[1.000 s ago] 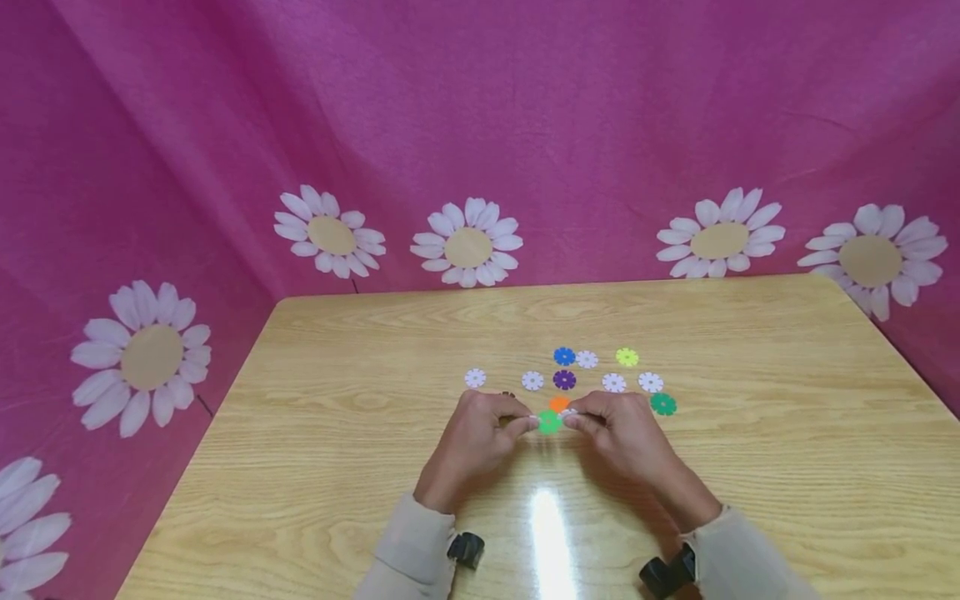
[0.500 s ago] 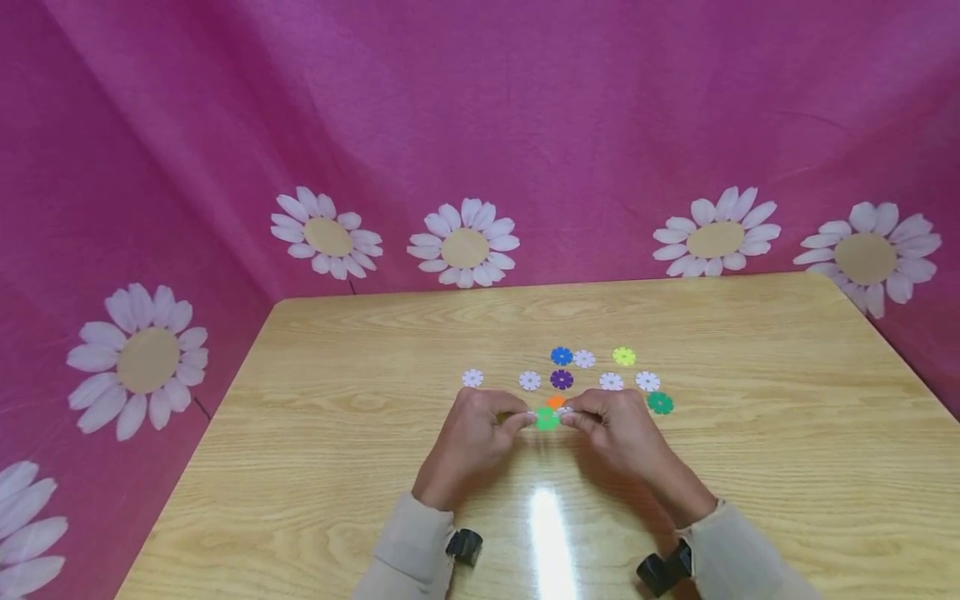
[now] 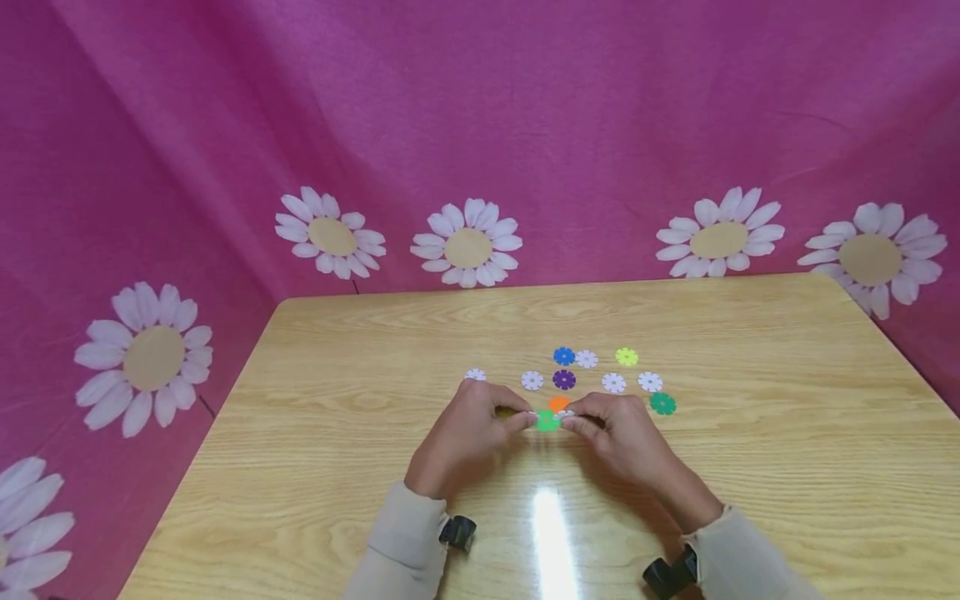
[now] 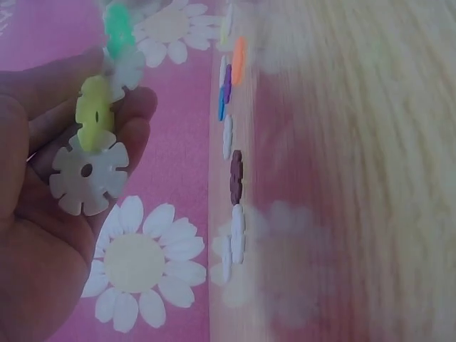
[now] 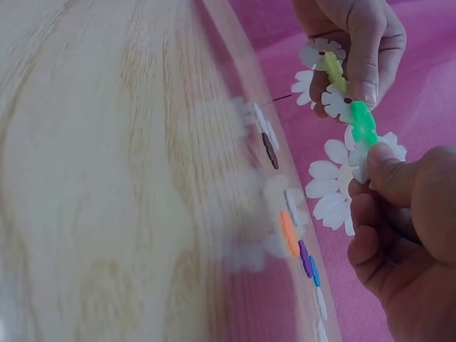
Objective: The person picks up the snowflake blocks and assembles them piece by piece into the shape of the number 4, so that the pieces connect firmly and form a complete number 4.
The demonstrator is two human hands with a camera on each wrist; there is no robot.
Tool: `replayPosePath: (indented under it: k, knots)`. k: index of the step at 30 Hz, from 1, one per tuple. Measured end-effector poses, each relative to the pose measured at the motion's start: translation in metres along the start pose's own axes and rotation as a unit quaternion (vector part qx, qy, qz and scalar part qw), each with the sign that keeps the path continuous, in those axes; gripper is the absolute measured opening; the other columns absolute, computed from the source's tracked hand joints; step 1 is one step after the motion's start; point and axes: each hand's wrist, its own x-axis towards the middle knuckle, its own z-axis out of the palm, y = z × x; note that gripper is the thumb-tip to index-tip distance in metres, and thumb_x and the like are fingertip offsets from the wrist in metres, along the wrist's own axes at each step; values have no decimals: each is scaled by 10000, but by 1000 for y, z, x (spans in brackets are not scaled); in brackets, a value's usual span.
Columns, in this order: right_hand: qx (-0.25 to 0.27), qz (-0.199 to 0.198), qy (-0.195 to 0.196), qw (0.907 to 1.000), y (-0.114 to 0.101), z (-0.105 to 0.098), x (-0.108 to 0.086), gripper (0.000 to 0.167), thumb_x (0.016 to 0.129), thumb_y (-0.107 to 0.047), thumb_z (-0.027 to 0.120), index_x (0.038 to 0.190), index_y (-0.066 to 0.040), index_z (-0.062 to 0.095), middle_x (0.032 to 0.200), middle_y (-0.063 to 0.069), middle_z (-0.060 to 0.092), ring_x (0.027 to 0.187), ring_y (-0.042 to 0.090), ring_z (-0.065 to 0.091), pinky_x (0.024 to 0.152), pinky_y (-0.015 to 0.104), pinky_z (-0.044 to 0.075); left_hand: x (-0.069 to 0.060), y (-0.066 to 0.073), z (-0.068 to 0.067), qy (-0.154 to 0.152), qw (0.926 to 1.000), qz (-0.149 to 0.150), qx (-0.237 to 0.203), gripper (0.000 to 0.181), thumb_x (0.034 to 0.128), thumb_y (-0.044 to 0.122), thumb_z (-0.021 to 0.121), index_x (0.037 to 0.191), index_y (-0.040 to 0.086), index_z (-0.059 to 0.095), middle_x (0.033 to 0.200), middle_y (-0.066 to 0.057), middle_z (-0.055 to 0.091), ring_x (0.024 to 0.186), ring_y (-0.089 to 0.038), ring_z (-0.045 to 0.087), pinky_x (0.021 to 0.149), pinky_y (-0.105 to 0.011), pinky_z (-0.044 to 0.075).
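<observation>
A short chain of notched, flower-shaped plastic discs is held between both hands, just above the table. My left hand pinches a white disc next to the bright green disc. Toward the palm, the chain runs on through a yellow disc to another white disc. My right hand pinches a further white disc between thumb and fingers, at the green disc's other side. How deep that joint sits is hidden by the fingertips.
Loose discs lie flat on the wooden table beyond the hands: blue, purple, yellow-green, dark green, orange, brown and several white ones. A pink curtain with daisies hangs behind.
My left hand has turned and shifted slightly, now covering part of the leftmost white disc and the brown one. A yellow edge shows under its fingers. The right hand stays nearly still.
</observation>
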Motion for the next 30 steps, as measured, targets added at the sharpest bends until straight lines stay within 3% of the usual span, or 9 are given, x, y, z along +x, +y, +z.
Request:
replayPosePath:
  k: [5, 12, 18, 30]
  knots:
    - [5, -57, -49, 10000, -2, 1, 2, 38, 874, -44, 758, 864, -75, 777, 819, -24, 714, 681, 70, 607, 602, 251, 530, 0, -2, -3, -64, 9997, -112, -199, 127, 901, 224, 776, 971, 124, 811, 903, 113, 722, 792, -75, 623, 719, -259, 534]
    - [-23, -14, -147, 9999, -8, 3, 3, 34, 888, -66, 754, 875, -79, 782, 796, -52, 701, 654, 57, 567, 583, 250, 510, 2, -2, -5, -118, 9994, 43, -308, 128, 919, 227, 755, 973, 124, 808, 886, 120, 724, 768, -60, 635, 697, -259, 539]
    - [85, -50, -180, 9998, -11, 5, 5, 26, 883, -65, 761, 886, -74, 784, 795, -48, 708, 638, 52, 563, 569, 246, 509, 3, -1, -5, -367, 9987, 21, -349, 136, 923, 226, 751, 986, 118, 804, 900, 112, 726, 796, -54, 641, 733, -262, 537]
    - [9, -23, -294, 9996, -15, 6, 8, 50, 887, -103, 766, 911, -68, 792, 808, -27, 729, 635, 38, 587, 571, 240, 519, 6, 4, -11, -795, 9967, -132, -35, 150, 898, 207, 776, 1022, 132, 810, 905, 135, 729, 757, -37, 641, 678, -229, 524]
